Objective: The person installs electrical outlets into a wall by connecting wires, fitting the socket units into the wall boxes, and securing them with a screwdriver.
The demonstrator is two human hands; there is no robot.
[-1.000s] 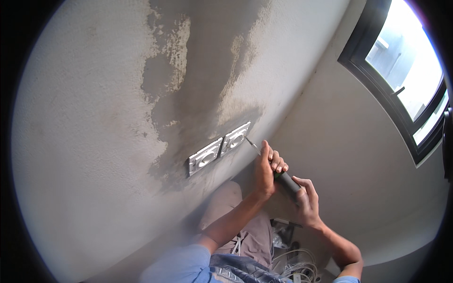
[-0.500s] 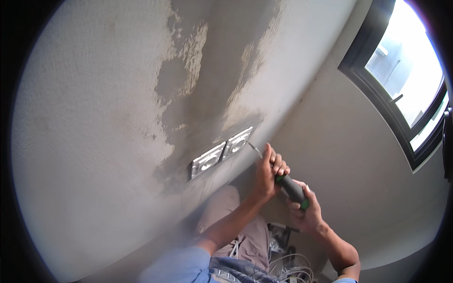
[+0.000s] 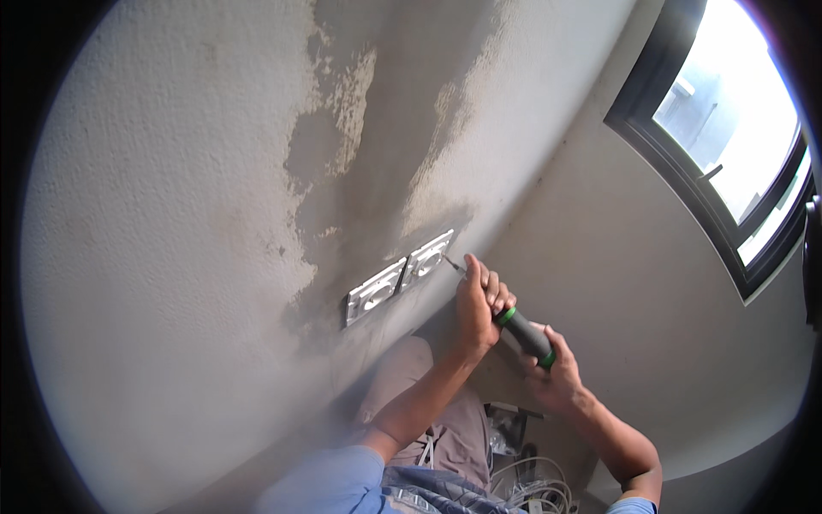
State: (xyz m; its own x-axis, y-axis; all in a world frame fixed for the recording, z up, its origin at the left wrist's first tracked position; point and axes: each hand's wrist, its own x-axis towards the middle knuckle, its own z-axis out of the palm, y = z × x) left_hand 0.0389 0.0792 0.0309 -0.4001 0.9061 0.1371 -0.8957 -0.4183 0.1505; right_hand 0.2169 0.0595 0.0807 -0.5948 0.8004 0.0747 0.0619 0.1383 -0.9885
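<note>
A screwdriver (image 3: 525, 335) with a thick dark grey handle and green bands slants across both my hands. My left hand (image 3: 481, 301) is closed round its front part, thumb pointing up along it. Farther back, the fingers of my right hand (image 3: 555, 364) wrap the rear of the handle. The thin tip reaches the right edge of a metal socket frame (image 3: 427, 259) in the wall; whether it sits in a screw is too small to tell. A second metal socket frame (image 3: 374, 294) adjoins it on the left.
Grey plaster patches (image 3: 377, 163) run up the pale wall (image 3: 163, 214) above the frames. A dark-framed window (image 3: 676, 146) is in the side wall at the right. Below my arms lie coiled white cables (image 3: 548, 493) and a clear plastic bag (image 3: 507, 433), beside my bent knee.
Both hands and the screwdriver have shifted slightly left, bringing the tip closer to the right socket frame. The grip of each hand looks the same.
</note>
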